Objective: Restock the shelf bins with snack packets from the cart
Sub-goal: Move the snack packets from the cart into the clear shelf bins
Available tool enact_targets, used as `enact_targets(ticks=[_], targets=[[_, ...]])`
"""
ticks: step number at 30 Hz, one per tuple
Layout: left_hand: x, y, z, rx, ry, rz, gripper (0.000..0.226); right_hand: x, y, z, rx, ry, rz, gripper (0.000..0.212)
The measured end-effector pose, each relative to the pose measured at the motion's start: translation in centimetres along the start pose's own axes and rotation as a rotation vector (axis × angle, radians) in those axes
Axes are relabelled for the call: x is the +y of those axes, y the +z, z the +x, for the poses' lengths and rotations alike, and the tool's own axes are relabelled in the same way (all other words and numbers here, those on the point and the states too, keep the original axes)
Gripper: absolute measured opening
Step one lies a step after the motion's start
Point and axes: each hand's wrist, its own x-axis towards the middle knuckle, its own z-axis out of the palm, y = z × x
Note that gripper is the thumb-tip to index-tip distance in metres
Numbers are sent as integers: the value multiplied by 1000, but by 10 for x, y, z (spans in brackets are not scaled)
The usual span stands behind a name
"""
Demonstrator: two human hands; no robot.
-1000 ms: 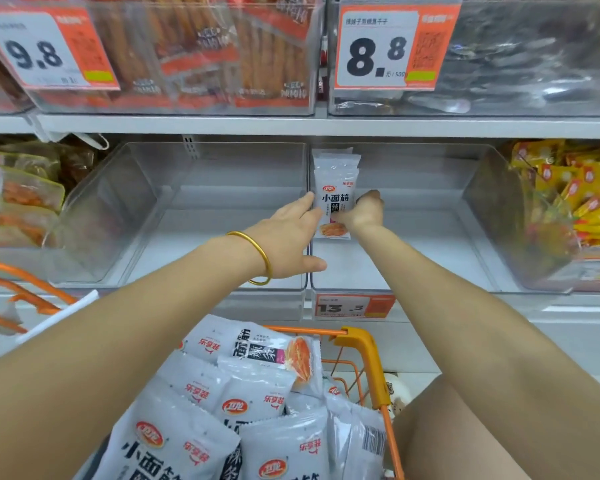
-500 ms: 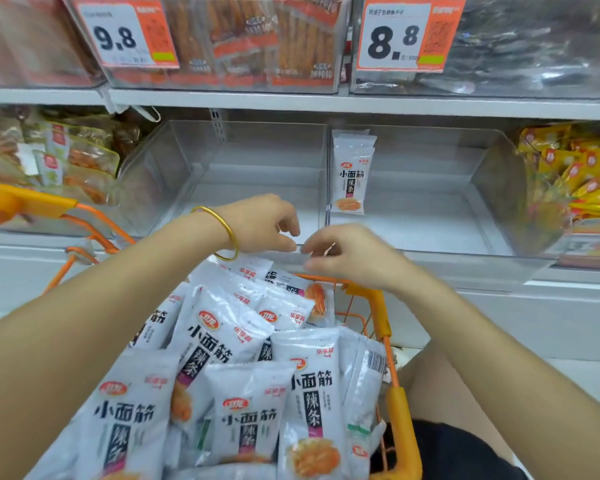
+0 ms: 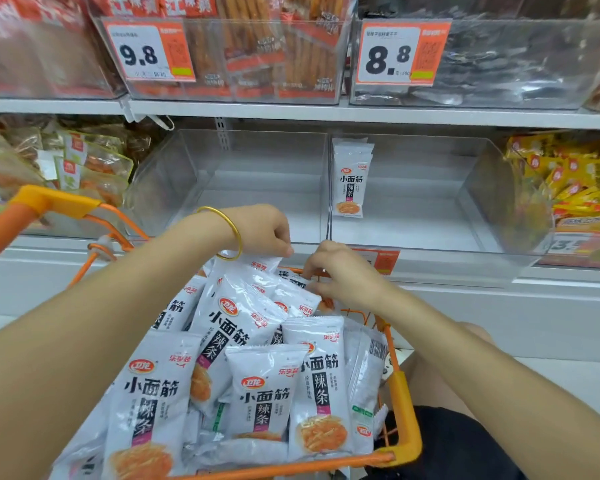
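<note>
The orange wire shopping cart stood against the shelf, heaped with white plastic snack packets printed in black characters. Both hands worked at its far end. The left hand, with a gold bangle on the wrist, had its fingers curled right at the top edge of one upright packet. The right hand had its fingers bent down among the packets beside it. Whether either had actually closed on a packet could not be told.

A few matching packets stood upright against the left wall of the right-hand clear plastic shelf bin.

The step looked like gathering the next load. It would go best if several packets facing the same way were squared between the hands before lifting. They could then be stood beside those in the bin with the labels facing forward.
</note>
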Motion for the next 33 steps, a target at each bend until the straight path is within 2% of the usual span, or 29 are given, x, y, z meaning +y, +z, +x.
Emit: enact_targets(ticks=[4,7,10,12,14,16,18,21,25,26,28,30,33], targets=[[1,-1,0,-42,-15,-14,22,0,-5,0,40,16,138,4],[4,-8,0,-62,-39,-47,35,3,-14,-6,92,38,286,16],[7,-15,5,-13,-52,-118,48,3,-24,-13,211,71,420,29],[10,-18,8,-13,-65,-284,41,4,-31,-14,274,74,469,30],[15,-21,13,2,-36,-470,21,3,-40,-14,318,86,545,26],[21,-23,19,74,10,-575,6,7,-48,-13,313,148,758,14],[27,-26,27,132,47,-696,10,15,-56,-12,274,228,862,22],[36,-29,44,176,64,-820,16,31,-69,-9,243,240,963,11],[49,-27,66,297,22,-963,14,64,-87,12,314,361,1035,14],[49,-27,72,360,0,-911,21,76,-90,21,371,403,1028,15],[46,-24,85,412,-33,-617,41,99,-90,40,479,508,990,17],[42,-19,94,323,-53,-338,57,115,-82,61,506,570,938,19],[39,-10,103,208,-73,-161,69,126,-62,90,442,571,783,14]])
